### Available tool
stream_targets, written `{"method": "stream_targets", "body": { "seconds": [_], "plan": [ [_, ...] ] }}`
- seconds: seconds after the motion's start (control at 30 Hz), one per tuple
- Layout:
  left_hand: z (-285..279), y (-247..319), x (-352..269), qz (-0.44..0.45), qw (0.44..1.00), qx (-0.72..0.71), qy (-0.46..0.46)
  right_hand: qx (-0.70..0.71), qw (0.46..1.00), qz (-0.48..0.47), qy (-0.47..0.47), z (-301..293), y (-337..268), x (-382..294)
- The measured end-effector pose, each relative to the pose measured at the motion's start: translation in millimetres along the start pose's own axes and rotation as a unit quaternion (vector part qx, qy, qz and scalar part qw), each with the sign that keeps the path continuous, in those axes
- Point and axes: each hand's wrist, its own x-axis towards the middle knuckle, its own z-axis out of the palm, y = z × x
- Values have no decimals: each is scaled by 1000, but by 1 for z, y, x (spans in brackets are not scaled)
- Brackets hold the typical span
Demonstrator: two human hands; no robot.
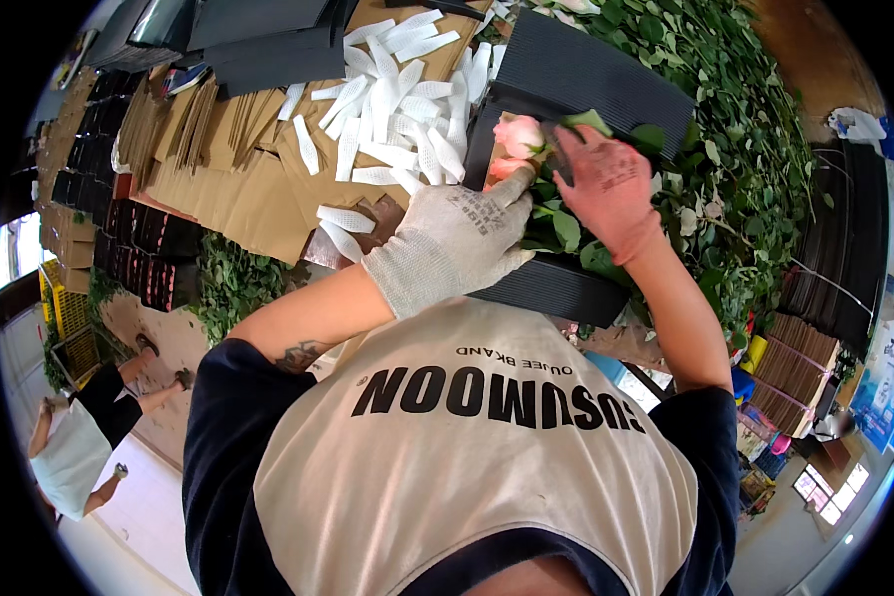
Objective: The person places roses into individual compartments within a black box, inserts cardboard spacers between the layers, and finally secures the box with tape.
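Note:
Pink roses (520,136) with green leaves lie on a black corrugated sheet (577,287) in front of me. My left hand (465,231), in a whitish knit glove, rests its fingers against the lower rose head, partly covering it. Over the stems and leaves is my right hand (607,182), in a pink glove, its fingers bent by a green leaf (587,121); whether it grips anything is unclear. Behind the roses, a raised flap (592,74) of black corrugated sheet slants away. White foam mesh sleeves (387,104) are heaped just left of the roses.
Brown cardboard sheets (246,201) spread at the left, with black sheets (268,45) beyond them. Cut leafy stems (745,186) pile up at the right. Bundled black sheets (838,231) and cardboard (790,372) stand farther right. Another person (82,439) is at the far lower left.

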Motion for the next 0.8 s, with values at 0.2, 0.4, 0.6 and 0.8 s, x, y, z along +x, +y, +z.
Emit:
{"method": "stream_targets", "body": {
  "seconds": [0.2, 0.4, 0.6, 0.8],
  "plan": [
    [15, -7, -1, 76, 993, -12, 89, -302, 949, -92, 6, 34, 10, -24],
    [-13, -5, 43, 51, 996, 43, 63, 14, 990, -32, -137, -17, 12, 3],
    [-6, 3, 37, 25, 1000, -5, 7, 272, 961, 57, -1, -78, 89, 58],
    [-9, 5, 36, 10, 999, -46, -24, 108, 976, 185, -50, 48, 253, 170]
  ]
}}
